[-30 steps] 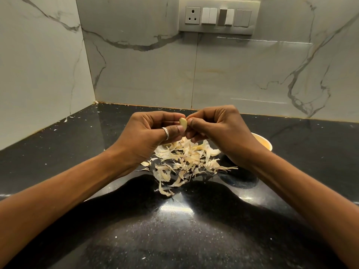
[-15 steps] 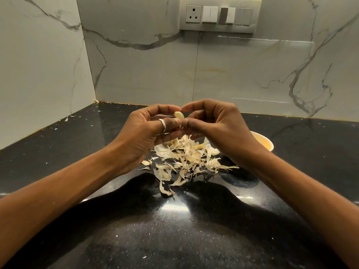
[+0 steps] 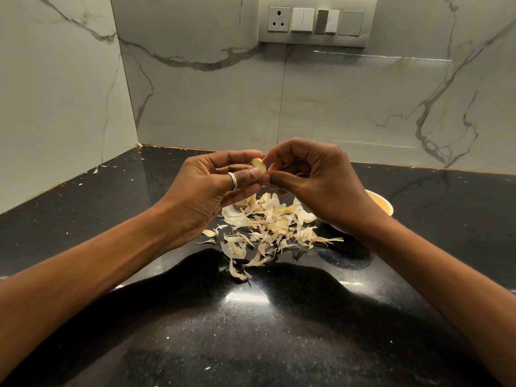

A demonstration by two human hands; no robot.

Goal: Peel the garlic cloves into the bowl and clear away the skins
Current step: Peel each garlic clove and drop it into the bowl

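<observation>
A pale garlic clove (image 3: 258, 165) is pinched between the thumb and fingers of my left hand (image 3: 212, 191), which wears a ring. My right hand (image 3: 315, 182) meets it from the right, its fingertips curled against the clove's tip. Both hands hover above a heap of dry garlic skins (image 3: 268, 224) on the black counter (image 3: 251, 331). More garlic (image 3: 247, 203) lies half hidden under my left hand's fingers. A cream bowl (image 3: 384, 205) stands behind my right wrist, mostly covered by it; its contents are hidden.
Marble walls close the counter at the back and left, meeting in a corner (image 3: 138, 145). A switch panel (image 3: 317, 22) sits high on the back wall. Small skin scraps (image 3: 96, 170) lie along the left wall's foot.
Both hands have risen a little above the skin pile with the clove. My right hand's fingers have shifted from the clove's side to its tip.
</observation>
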